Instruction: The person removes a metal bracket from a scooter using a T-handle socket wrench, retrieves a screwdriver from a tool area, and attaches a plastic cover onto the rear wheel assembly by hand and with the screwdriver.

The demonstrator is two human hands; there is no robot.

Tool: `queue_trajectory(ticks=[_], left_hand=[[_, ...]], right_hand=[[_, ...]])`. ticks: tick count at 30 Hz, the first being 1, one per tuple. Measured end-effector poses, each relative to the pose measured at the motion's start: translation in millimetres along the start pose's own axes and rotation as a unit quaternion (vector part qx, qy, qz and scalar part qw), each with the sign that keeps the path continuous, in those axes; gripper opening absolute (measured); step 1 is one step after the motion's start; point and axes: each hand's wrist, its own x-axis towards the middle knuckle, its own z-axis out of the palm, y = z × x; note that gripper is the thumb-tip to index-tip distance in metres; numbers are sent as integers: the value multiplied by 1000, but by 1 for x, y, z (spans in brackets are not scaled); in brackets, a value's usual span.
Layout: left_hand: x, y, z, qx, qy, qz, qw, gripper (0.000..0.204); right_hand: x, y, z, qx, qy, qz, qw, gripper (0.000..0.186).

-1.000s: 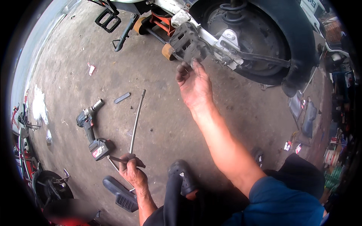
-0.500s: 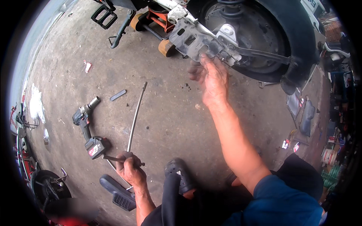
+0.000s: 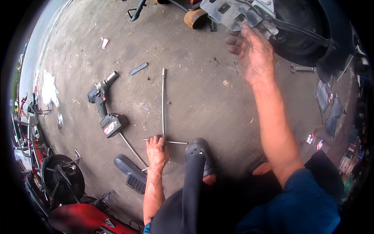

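My left hand [image 3: 157, 151] is low over the concrete, its fingers curled round the crossbar of a silver T-handle socket wrench [image 3: 163, 102]. The wrench's long shaft points away from me, socket end far. Up at the right, my right hand [image 3: 255, 54] has its fingertips against the lower edge of a grey slotted metal bracket [image 3: 230, 16], which is beneath a scooter beside the rear wheel [image 3: 302, 39]. Its outer fingers are loosely bent, and the bracket hides part of its grip.
A cordless impact wrench [image 3: 104, 103], a second silver rod [image 3: 133, 150] and a black footrest-like part [image 3: 130, 171] lie at the left. Nearby is a flat grey bar [image 3: 138, 68]. A combination spanner [image 3: 302, 69] lies by the wheel. A red vehicle [image 3: 83, 218] stands lower left.
My left hand has lowered the T-handle wrench to the floor and turned its shaft straighter. My right hand stays at the bracket. The whole view has shifted, so the scooter appears higher and farther right.
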Motion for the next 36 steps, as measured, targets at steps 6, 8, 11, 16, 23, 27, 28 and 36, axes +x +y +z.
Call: queue_trajectory(ticks=[6,8,11,16,23,27,28,36], left_hand=[[40,15,-2,-17,122,-101,987,23],[75,25,-2,-87,142,-80,983,22],[113,28,4,-57,128,-59,988,21],[109,10,26,-135,102,-81,982,22],[105,76,-8,-573,120,-178,791,19],[98,79,-19,-588,102,-182,781,18],[97,82,-23,-615,90,-193,759,19],[75,69,-16,-408,177,-149,883,35]], right_hand=[[-1,-4,0,108,-38,47,992,31],[1,1,-1,126,-48,63,989,31],[5,14,-1,153,-60,86,983,32],[-12,46,12,-55,-3,87,995,36],[-82,117,11,-361,-314,99,872,26],[-83,116,11,-239,-313,268,879,20],[-81,115,8,-202,-329,260,885,18],[-68,92,-3,-49,-275,334,900,16]])
